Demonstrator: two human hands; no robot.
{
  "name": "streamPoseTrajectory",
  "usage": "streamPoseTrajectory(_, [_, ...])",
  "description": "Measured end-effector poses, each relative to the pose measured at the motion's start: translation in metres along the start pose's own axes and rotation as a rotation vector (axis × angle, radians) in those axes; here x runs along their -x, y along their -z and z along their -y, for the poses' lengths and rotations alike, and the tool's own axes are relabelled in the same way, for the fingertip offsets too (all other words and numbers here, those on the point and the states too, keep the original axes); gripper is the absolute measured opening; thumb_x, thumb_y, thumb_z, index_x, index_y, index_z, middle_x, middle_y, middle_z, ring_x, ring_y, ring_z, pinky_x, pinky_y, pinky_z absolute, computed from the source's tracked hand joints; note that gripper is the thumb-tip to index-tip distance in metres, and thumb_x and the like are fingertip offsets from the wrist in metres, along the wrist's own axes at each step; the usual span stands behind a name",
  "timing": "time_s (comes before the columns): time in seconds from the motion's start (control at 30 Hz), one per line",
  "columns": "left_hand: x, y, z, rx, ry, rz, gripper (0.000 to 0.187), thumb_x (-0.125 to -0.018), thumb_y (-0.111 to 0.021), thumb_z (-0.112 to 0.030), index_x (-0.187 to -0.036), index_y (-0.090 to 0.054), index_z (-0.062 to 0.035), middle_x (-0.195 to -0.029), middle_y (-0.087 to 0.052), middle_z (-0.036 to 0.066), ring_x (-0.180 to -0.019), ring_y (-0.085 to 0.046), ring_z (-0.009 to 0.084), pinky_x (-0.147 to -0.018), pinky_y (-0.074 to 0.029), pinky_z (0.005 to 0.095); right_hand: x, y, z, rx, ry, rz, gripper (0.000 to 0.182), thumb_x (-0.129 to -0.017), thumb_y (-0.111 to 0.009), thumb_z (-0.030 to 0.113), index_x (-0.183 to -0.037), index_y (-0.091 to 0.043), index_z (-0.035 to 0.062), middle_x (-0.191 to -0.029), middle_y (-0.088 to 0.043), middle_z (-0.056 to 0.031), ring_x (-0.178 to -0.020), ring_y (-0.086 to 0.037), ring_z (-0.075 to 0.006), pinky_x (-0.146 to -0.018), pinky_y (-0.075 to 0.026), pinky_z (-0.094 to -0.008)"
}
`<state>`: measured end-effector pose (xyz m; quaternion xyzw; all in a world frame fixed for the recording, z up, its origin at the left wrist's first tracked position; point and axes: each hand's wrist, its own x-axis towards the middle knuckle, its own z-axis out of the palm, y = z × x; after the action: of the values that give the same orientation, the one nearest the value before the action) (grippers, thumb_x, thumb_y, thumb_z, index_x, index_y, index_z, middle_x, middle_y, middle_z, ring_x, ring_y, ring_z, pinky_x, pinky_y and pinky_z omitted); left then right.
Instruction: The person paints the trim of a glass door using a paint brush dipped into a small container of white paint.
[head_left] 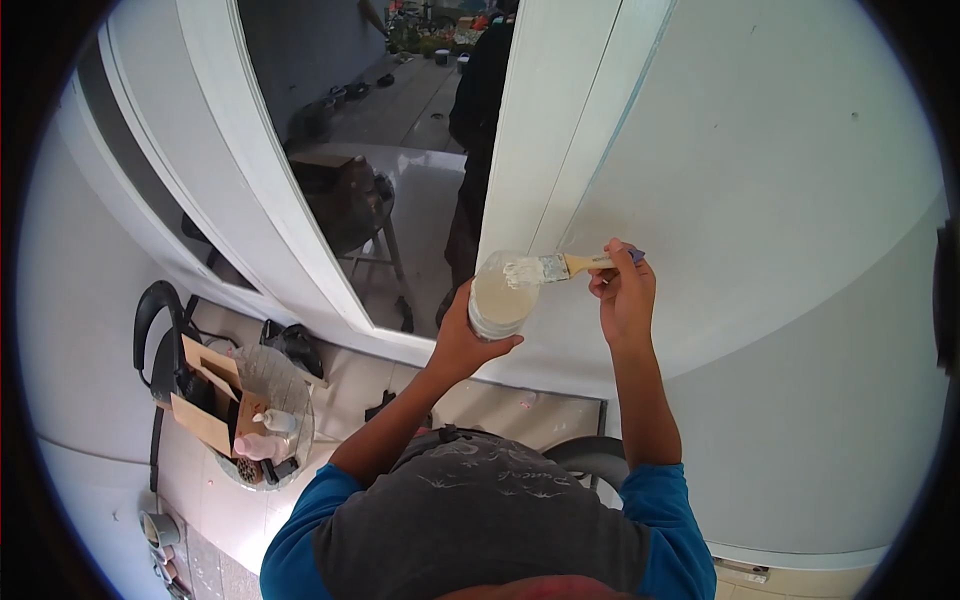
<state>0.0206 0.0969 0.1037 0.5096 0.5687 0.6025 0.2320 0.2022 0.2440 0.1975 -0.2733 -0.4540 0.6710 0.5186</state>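
My left hand wraps round a clear plastic tub of off-white paint, held up in front of my chest. Between the fingers of my right hand is the pale wooden handle of a flat paintbrush with a purple end. The brush lies nearly level and points left. Its bristles, coated in white paint, sit at the tub's right rim, over the opening.
A white door frame with a dark glass pane stands ahead, beside a pale wall. At lower left, a round table bears an open cardboard box and bottles. A black chair stands by it.
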Motion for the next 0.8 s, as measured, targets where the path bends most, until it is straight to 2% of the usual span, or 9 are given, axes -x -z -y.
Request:
streamPoseTrajectory(0.07, [0.000, 0.005, 0.006, -0.054, -0.010, -0.022, 0.099, -0.068, -0.096, -0.021, -0.147, -0.040, -0.0012, -0.134, -0.061, 0.018, -0.127, -0.059, 0.0280, -0.108, -0.046, 0.0410, -0.003, -0.004, 0.003, -0.084, -0.039, -0.001, 0.020, -0.098, -0.071, 0.023, -0.096, -0.063, 0.0047, -0.075, -0.066, -0.0085, -0.063, -0.057, -0.0120, -0.056, -0.041, -0.0265])
streamPoseTrajectory(0.2, [-0.007, 0.007, 0.005, 0.112, -0.003, -0.014, 0.097, -0.068, -0.095, -0.021, -0.146, -0.041, -0.0009, -0.134, -0.060, 0.018, -0.126, -0.060, 0.0286, -0.107, -0.046, 0.0411, -0.021, -0.027, 0.043, -0.077, 0.021, -0.022, 0.022, -0.099, -0.071, 0.025, -0.096, -0.062, 0.0058, -0.077, -0.065, -0.0080, -0.066, -0.057, -0.0116, -0.057, -0.041, -0.0268])
streamPoseTrajectory(0.3, [-0.017, 0.010, 0.003, 0.093, 0.010, 0.017, 0.096, -0.069, -0.095, -0.021, -0.146, -0.041, -0.0012, -0.134, -0.060, 0.018, -0.124, -0.060, 0.0279, -0.106, -0.047, 0.0405, -0.031, -0.044, 0.069, 0.005, 0.093, 0.062, 0.024, -0.099, -0.070, 0.027, -0.094, -0.063, 0.0049, -0.076, -0.065, -0.0072, -0.064, -0.057, -0.0110, -0.056, -0.041, -0.0261])
streamPoseTrajectory(0.37, [-0.017, 0.014, 0.000, 0.111, 0.005, 0.006, 0.096, -0.069, -0.095, -0.022, -0.146, -0.041, -0.0013, -0.133, -0.060, 0.018, -0.124, -0.060, 0.0275, -0.106, -0.047, 0.0401, -0.028, -0.052, 0.072, 0.234, 0.171, 0.157, 0.022, -0.099, -0.071, 0.022, -0.092, -0.064, 0.0027, -0.075, -0.066, -0.0062, -0.063, -0.058, -0.0099, -0.055, -0.043, -0.0252])
streamPoseTrajectory(0.4, [-0.022, 0.015, -0.002, 0.127, -0.005, -0.010, 0.095, -0.069, -0.095, -0.023, -0.145, -0.042, -0.0014, -0.132, -0.060, 0.018, -0.123, -0.060, 0.0271, -0.105, -0.047, 0.0398, -0.026, -0.055, 0.071, 0.239, 0.184, 0.158, 0.022, -0.099, -0.071, 0.022, -0.092, -0.064, 0.0027, -0.075, -0.066, -0.0062, -0.063, -0.058, -0.0099, -0.055, -0.043, -0.0252])
streamPoseTrajectory(0.5, [-0.025, 0.023, -0.001, 0.130, -0.016, -0.006, 0.094, -0.069, -0.095, -0.024, -0.144, -0.043, -0.0016, -0.131, -0.060, 0.017, -0.123, -0.060, 0.0265, -0.104, -0.048, 0.0393, -0.011, -0.058, 0.053, 0.437, 0.381, 0.172, 0.013, -0.096, -0.073, 0.009, -0.093, -0.066, -0.0012, -0.075, -0.067, -0.0047, -0.064, -0.061, -0.0084, -0.057, -0.048, -0.0230])
streamPoseTrajectory(0.6, [-0.026, 0.030, -0.003, 0.123, -0.002, -0.010, 0.093, -0.069, -0.095, -0.025, -0.143, -0.043, -0.0018, -0.131, -0.060, 0.017, -0.122, -0.061, 0.0258, -0.104, -0.048, 0.0391, -0.001, -0.065, 0.048, 0.493, 0.427, 0.253, 0.014, -0.095, -0.075, 0.009, -0.093, -0.066, -0.0014, -0.076, -0.067, -0.0041, -0.064, -0.062, -0.0083, -0.057, -0.049, -0.0221])
streamPoseTrajectory(0.77, [-0.029, 0.031, 0.001, 0.093, -0.012, -0.023, 0.093, -0.069, -0.095, -0.024, -0.143, -0.043, -0.0017, -0.131, -0.061, 0.016, -0.121, -0.061, 0.0255, -0.104, -0.048, 0.0391, -0.002, -0.073, 0.042, 0.436, 0.416, 0.179, 0.014, -0.095, -0.075, 0.011, -0.092, -0.065, 0.0008, -0.076, -0.068, -0.0053, -0.063, -0.063, -0.0085, -0.056, -0.048, -0.0230])
streamPoseTrajectory(0.8, [-0.030, 0.032, 0.000, 0.104, -0.007, -0.027, 0.092, -0.069, -0.094, -0.024, -0.143, -0.043, -0.0016, -0.130, -0.061, 0.016, -0.120, -0.061, 0.0255, -0.103, -0.048, 0.0391, -0.005, -0.071, 0.042, 0.422, 0.308, 0.146, 0.015, -0.097, -0.072, 0.012, -0.091, -0.064, 0.0016, -0.075, -0.067, -0.0056, -0.061, -0.063, -0.0100, -0.054, -0.048, -0.0237])
